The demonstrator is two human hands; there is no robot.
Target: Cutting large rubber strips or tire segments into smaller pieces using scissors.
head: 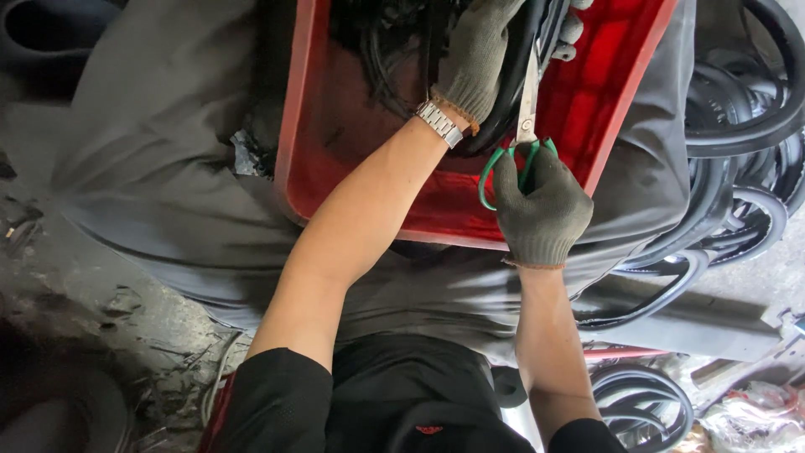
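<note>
My right hand (541, 210) has its fingers clamped through the green scissors (520, 147); my left hand (482, 50) fingers grip the black rubber strip (503, 101), just above, over the red tray (587, 101).

The scissors (521, 134) have green loop handles and pale steel blades; they point up and away, blades against a black rubber strip (513, 80); the strip is narrow, glossy and curved, running down over a red tray (604, 92).
</note>
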